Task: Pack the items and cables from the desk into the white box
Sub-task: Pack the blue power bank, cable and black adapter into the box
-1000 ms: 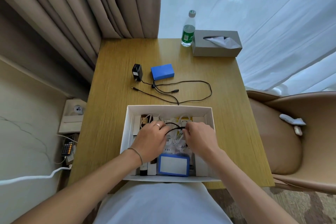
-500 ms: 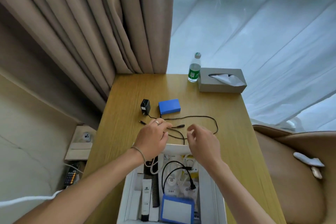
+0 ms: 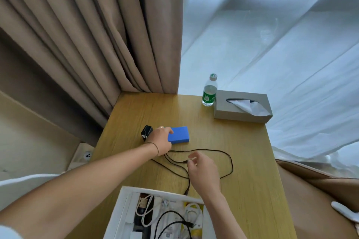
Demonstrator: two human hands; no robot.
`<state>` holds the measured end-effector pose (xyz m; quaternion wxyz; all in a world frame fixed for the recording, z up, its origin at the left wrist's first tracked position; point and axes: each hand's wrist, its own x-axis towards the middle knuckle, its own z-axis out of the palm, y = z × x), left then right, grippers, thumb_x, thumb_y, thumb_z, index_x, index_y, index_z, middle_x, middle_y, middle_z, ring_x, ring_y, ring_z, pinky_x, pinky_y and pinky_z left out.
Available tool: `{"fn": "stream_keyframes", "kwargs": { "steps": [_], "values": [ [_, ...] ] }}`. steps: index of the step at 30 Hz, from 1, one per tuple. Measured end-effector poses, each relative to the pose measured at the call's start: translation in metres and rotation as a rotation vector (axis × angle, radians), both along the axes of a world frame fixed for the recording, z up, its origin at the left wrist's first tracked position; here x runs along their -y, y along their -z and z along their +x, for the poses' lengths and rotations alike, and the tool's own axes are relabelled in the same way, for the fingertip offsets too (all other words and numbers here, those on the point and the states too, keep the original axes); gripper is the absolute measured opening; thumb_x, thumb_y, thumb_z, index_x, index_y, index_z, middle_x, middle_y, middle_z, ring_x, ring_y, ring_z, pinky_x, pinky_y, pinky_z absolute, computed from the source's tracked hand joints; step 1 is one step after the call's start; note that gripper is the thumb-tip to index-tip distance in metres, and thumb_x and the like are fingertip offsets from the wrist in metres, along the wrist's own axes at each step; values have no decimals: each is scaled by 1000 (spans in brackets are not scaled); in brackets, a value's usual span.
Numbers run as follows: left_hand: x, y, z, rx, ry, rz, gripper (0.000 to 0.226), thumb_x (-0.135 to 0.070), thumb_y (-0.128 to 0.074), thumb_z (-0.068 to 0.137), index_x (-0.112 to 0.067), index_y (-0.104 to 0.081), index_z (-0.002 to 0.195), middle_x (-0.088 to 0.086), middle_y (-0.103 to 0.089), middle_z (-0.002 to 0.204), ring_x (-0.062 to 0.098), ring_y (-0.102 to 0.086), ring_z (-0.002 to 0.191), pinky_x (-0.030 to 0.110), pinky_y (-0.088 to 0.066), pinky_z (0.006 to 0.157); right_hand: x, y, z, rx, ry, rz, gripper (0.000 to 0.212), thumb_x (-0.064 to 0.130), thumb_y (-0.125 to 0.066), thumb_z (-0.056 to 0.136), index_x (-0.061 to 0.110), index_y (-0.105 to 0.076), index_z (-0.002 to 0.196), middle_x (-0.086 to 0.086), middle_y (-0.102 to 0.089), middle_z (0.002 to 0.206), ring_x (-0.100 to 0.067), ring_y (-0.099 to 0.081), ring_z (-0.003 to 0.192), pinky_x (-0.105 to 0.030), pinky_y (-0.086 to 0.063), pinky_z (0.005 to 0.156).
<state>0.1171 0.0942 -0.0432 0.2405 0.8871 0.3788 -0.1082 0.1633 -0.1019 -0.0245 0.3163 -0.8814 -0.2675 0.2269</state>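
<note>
With the left hand (image 3: 161, 138) curled on the blue block (image 3: 179, 135), its grip should close firmly before lifting, while the right hand (image 3: 202, 170), loosely open and empty just short of that block, gathers the black cable (image 3: 230, 163)

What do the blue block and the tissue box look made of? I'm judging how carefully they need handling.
The blue rectangular block under the left hand looks like matte plastic or rubbery casing: even colour, soft edges, no glare. The grey rectangular tissue box has a flat, dull, seamless surface, perhaps leatherette or coated board; I cannot tell which.
</note>
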Motion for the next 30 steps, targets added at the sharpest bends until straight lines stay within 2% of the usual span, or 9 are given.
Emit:
{"fn": "stream_keyframes", "kwargs": {
  "steps": [3,6,9,14,18,22,26,30],
  "values": [
    [-9,15,16,-71,32,82,63,-10,-63,84,-27,-45,142,3,-46,133,23,-51,115,32,-48,76,2,8,8,-11,20,-8,20,27,-52,98,26,-68,109,15,-62,89,-4,-60,81,-23,-48,67],
    [-17,28,27,-149,41,85,76,-27,-74,81,-28,-36,147,5,-42,136,26,-49,120,39,-52,88,7,13,13,-19,18,-12,19,27,-52,98,27,-69,107,14,-64,87,-1,-61,78,-22,-50,65],
    [-20,36,34,-238,95,67,88,-41,-80,73,-29,-32,146,4,-44,132,26,-54,112,42,-54,85,13,15,19,-17,18,-13,20,28,-52,99,27,-70,109,14,-67,92,1,-60,79,-16,-45,61],
    [-24,44,40,-200,75,137,65,-27,-80,73,-24,-47,130,3,-47,119,22,-55,91,35,-47,67,24,14,28,-39,41,23,18,28,-53,100,29,-69,109,15,-68,95,5,-60,80,-13,-43,61],
    [-27,40,36,-81,62,101,59,-23,-82,68,-25,-44,113,2,-42,111,19,-55,78,32,-48,59,31,13,28,-52,53,34,17,27,-53,100,31,-66,111,17,-64,92,6,-59,79,-14,-45,63],
    [-22,27,28,109,73,90,55,-16,-77,69,-29,-40,107,-2,-39,105,15,-53,68,27,-45,50,32,10,29,-66,74,33,17,28,-55,99,32,-67,110,20,-64,87,4,-61,75,-17,-49,62],
    [-11,3,15,341,15,47,58,-9,-76,69,-30,-43,111,-3,-42,106,17,-56,77,29,-52,54,29,5,29,-67,63,72,17,28,-56,99,31,-69,109,19,-67,91,4,-62,81,-22,-56,69],
    [3,-30,1,542,-28,-24,65,-10,-83,65,-33,-48,115,-7,-46,111,8,-54,89,18,-45,62,15,-9,28,-69,42,119,17,26,-57,98,30,-69,110,18,-67,93,4,-62,85,-26,-57,76]
  ]
}}
